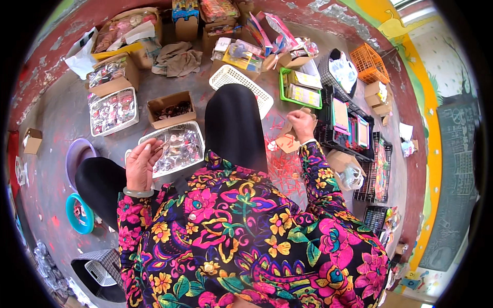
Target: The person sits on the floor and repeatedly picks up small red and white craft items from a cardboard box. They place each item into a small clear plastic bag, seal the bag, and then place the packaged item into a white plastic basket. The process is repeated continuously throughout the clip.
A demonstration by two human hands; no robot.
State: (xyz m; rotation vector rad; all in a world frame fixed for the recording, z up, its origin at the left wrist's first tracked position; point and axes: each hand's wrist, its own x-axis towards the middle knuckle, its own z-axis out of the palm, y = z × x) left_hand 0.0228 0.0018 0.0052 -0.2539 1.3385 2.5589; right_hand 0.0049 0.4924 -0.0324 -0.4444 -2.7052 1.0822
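Note:
My left hand is raised beside a white plastic basket of small clear-wrapped items. Its fingers are loosely bent and a little apart, and I see nothing held in them. Over the floor to the right of my knee, my right hand is closed, thumb against the curled fingers. Whatever may be inside that grip is hidden or too small to make out. Below it lies a torn piece of brown cardboard, with thin red strips scattered on the floor.
An open cardboard box and another filled white basket stand ahead on the left. A white basket lies beyond my knee. To the right are a green basket and a black crate. A purple basin sits far left.

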